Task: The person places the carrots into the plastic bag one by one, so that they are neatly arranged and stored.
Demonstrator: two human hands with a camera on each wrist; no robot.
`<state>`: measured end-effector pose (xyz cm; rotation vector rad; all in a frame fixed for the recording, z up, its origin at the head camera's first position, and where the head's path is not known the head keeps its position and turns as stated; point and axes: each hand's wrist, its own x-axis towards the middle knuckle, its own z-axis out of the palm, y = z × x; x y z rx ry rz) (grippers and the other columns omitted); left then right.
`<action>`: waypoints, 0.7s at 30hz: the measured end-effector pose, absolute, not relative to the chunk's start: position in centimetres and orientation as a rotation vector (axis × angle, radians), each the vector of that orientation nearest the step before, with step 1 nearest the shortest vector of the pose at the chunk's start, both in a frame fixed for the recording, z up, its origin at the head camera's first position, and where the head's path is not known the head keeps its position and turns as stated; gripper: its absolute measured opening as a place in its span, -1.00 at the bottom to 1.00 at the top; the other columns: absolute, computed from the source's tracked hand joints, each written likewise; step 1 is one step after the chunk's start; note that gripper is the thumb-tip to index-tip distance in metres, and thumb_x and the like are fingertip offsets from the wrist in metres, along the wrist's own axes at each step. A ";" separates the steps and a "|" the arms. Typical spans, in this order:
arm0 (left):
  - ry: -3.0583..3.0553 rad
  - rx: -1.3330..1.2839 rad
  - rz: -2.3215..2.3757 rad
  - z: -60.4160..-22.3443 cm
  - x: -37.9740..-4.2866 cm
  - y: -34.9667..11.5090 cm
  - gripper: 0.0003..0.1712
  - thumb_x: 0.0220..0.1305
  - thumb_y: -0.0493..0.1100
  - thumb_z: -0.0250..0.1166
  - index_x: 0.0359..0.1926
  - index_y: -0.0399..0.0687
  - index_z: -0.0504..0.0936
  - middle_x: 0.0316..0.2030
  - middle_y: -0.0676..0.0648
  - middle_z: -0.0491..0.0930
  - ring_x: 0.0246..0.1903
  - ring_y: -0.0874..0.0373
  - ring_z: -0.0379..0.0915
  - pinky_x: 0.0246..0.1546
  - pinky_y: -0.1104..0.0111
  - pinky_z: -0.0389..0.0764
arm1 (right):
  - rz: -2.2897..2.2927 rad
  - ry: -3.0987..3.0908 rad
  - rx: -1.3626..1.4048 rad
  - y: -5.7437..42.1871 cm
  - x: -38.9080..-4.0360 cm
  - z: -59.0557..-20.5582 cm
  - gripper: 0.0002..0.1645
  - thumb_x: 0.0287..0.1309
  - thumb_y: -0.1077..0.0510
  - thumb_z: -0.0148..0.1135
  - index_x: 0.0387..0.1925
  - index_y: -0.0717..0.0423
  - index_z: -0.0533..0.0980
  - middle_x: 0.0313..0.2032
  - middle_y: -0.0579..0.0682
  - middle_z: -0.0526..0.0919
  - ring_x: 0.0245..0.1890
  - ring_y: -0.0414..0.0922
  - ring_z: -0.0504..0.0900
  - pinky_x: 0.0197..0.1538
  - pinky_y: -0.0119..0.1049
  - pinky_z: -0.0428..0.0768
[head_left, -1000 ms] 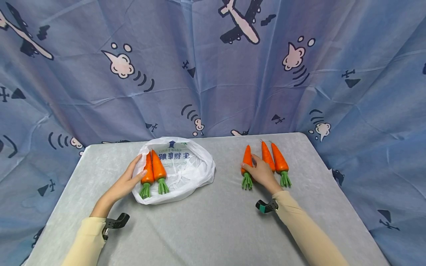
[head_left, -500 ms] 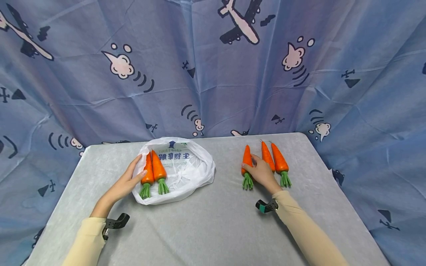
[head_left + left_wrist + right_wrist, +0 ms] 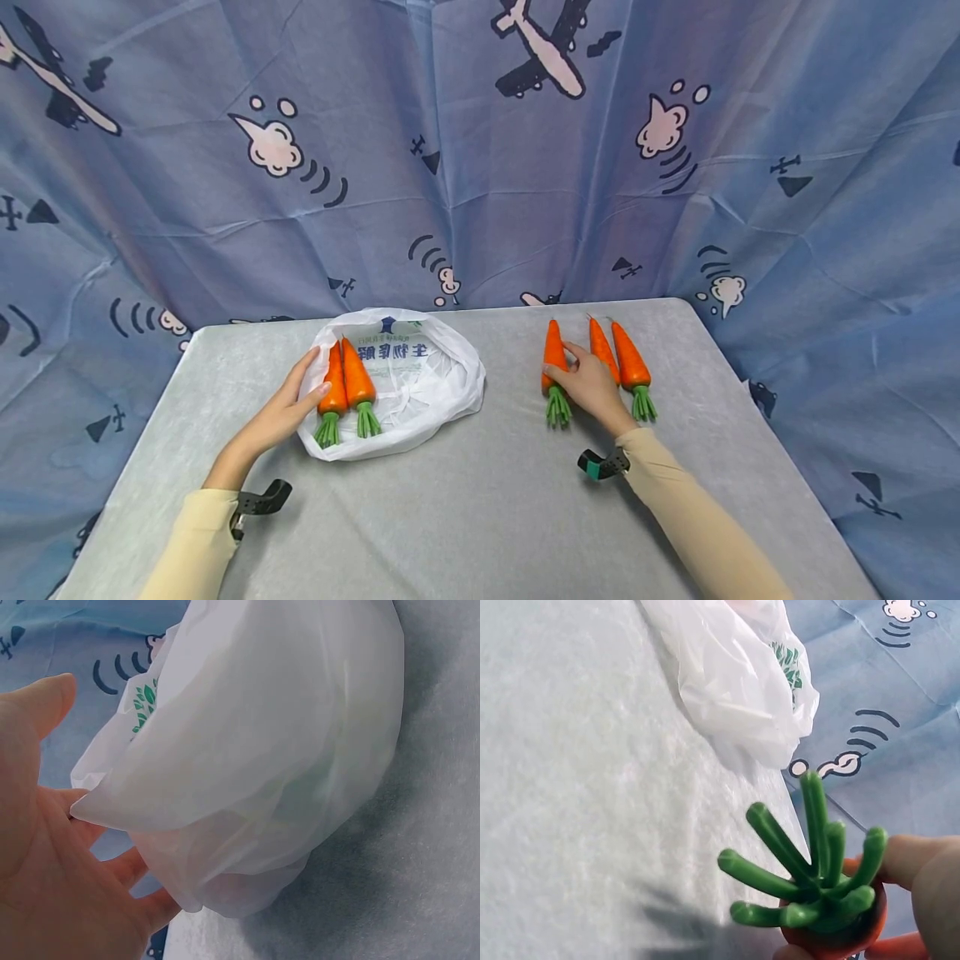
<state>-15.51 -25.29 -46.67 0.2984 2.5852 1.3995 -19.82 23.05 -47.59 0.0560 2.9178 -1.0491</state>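
In the head view, a white plastic bag point(image 3: 442, 400) lies with its mouth open on the left part of the table. Two orange carrots, a left one point(image 3: 334, 385) and a right one point(image 3: 358, 379), lie in it, green stems toward me. My left hand point(image 3: 281, 412) is at the bag's left edge with fingers extended; in the left wrist view its fingers point(image 3: 124, 866) touch the plastic point(image 3: 262, 750). On the right, my right hand point(image 3: 592, 383) grips another carrot point(image 3: 553, 354) between thumb and fingers. The right wrist view shows its green stems point(image 3: 817, 892) close up.
Two more carrots, one partly behind the right hand point(image 3: 602, 348) and one at its right point(image 3: 632, 358), lie on the grey-covered table point(image 3: 465, 517). A blue airplane-print curtain point(image 3: 450, 167) hangs behind the table's far edge.
The carrot in my right hand has risen slightly, its tip now a little farther up in the head view. My left hand and the bag look unchanged.
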 end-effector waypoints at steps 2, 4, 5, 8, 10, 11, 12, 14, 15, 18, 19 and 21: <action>2.585 0.297 1.395 -46.6 -15.5 -25.3 -0.09 0.49 -0.02 0.08 0.59 0.05 -0.29 0.57 -0.34 -0.32 0.53 -0.42 -0.38 0.41 -0.40 -0.19 | -1.063 2.913 0.040 22.9 -19.7 -47.5 -0.14 0.21 -0.19 0.27 0.41 0.14 0.32 -0.58 -0.03 0.42 -0.63 -0.16 0.34 -0.55 -0.37 0.29; 2.586 0.300 1.392 -46.6 -15.4 -25.2 -0.09 0.49 -0.02 0.08 0.59 0.04 -0.29 0.57 -0.34 -0.33 0.53 -0.41 -0.39 0.41 -0.40 -0.20 | -1.084 2.897 0.024 22.6 -19.6 -47.4 -0.15 0.21 -0.19 0.27 0.41 0.13 0.32 -0.58 -0.03 0.42 -0.65 -0.17 0.34 -0.56 -0.38 0.30; 2.587 0.301 1.389 -46.5 -15.4 -25.2 -0.09 0.49 -0.02 0.08 0.59 0.04 -0.30 0.57 -0.34 -0.33 0.53 -0.41 -0.39 0.41 -0.40 -0.20 | -1.095 2.889 0.017 22.5 -19.6 -47.3 -0.15 0.21 -0.18 0.28 0.41 0.13 0.31 -0.58 -0.04 0.42 -0.65 -0.17 0.33 -0.57 -0.39 0.30; 2.591 0.308 1.387 -46.5 -15.4 -25.2 -0.09 0.50 -0.02 0.07 0.59 0.03 -0.30 0.57 -0.34 -0.33 0.53 -0.41 -0.40 0.41 -0.40 -0.21 | -1.131 2.862 -0.007 22.0 -19.4 -47.1 -0.15 0.21 -0.18 0.29 0.41 0.12 0.31 -0.57 -0.04 0.43 -0.67 -0.18 0.35 -0.57 -0.39 0.34; 2.592 0.310 1.385 -46.5 -15.4 -25.1 -0.10 0.50 -0.01 0.07 0.59 0.03 -0.30 0.57 -0.34 -0.33 0.53 -0.41 -0.40 0.41 -0.40 -0.21 | -1.153 2.854 -0.024 21.6 -19.2 -47.0 -0.16 0.19 -0.18 0.31 0.40 0.11 0.33 -0.57 -0.03 0.45 -0.67 -0.18 0.37 -0.56 -0.38 0.37; 2.592 0.311 1.386 -46.5 -15.4 -25.1 -0.10 0.50 -0.02 0.07 0.59 0.03 -0.29 0.57 -0.34 -0.33 0.53 -0.41 -0.40 0.41 -0.40 -0.21 | -1.159 2.849 -0.034 21.4 -19.2 -46.9 -0.15 0.19 -0.18 0.31 0.40 0.11 0.33 -0.56 -0.03 0.46 -0.67 -0.18 0.37 -0.55 -0.38 0.38; 2.592 0.311 1.387 -46.5 -15.4 -25.1 -0.10 0.50 -0.02 0.07 0.59 0.03 -0.29 0.57 -0.34 -0.32 0.53 -0.41 -0.40 0.41 -0.40 -0.21 | -1.168 2.843 -0.041 21.2 -19.1 -46.8 -0.16 0.19 -0.17 0.32 0.39 0.12 0.34 -0.56 -0.03 0.46 -0.67 -0.18 0.38 -0.54 -0.37 0.39; 2.591 0.312 1.387 -46.5 -15.4 -25.1 -0.10 0.50 -0.02 0.07 0.59 0.03 -0.29 0.57 -0.34 -0.32 0.53 -0.41 -0.40 0.41 -0.40 -0.21 | -1.174 2.840 -0.059 20.7 -19.0 -46.7 -0.17 0.18 -0.16 0.33 0.39 0.12 0.35 -0.56 -0.02 0.48 -0.66 -0.18 0.39 -0.52 -0.36 0.40; 2.591 0.312 1.387 -46.4 -15.4 -25.1 -0.10 0.50 -0.02 0.07 0.59 0.03 -0.29 0.57 -0.34 -0.32 0.53 -0.41 -0.39 0.41 -0.40 -0.21 | -1.177 2.838 -0.062 20.5 -18.9 -46.7 -0.17 0.18 -0.16 0.34 0.38 0.11 0.36 -0.55 -0.02 0.48 -0.66 -0.19 0.40 -0.51 -0.36 0.41; 2.592 0.310 1.388 -46.4 -15.4 -25.0 -0.10 0.50 -0.02 0.08 0.59 0.02 -0.29 0.57 -0.35 -0.32 0.53 -0.41 -0.39 0.42 -0.39 -0.21 | -1.188 2.827 -0.077 19.7 -18.8 -46.5 -0.18 0.16 -0.15 0.35 0.38 0.09 0.37 -0.55 -0.03 0.48 -0.67 -0.19 0.41 -0.49 -0.37 0.42; 2.592 0.309 1.388 -46.4 -15.4 -25.0 -0.10 0.50 -0.02 0.08 0.59 0.02 -0.29 0.57 -0.35 -0.32 0.53 -0.41 -0.39 0.42 -0.40 -0.21 | -1.190 2.822 -0.087 19.5 -18.8 -46.5 -0.18 0.16 -0.16 0.35 0.38 0.08 0.37 -0.54 -0.03 0.48 -0.67 -0.19 0.42 -0.49 -0.37 0.43; 2.593 0.308 1.389 -46.4 -15.4 -25.0 -0.10 0.49 -0.02 0.08 0.59 0.02 -0.29 0.57 -0.35 -0.32 0.53 -0.41 -0.39 0.42 -0.39 -0.21 | -1.203 2.805 -0.110 19.1 -18.7 -46.4 -0.17 0.17 -0.15 0.35 0.38 0.09 0.36 -0.54 -0.02 0.48 -0.68 -0.20 0.43 -0.50 -0.37 0.43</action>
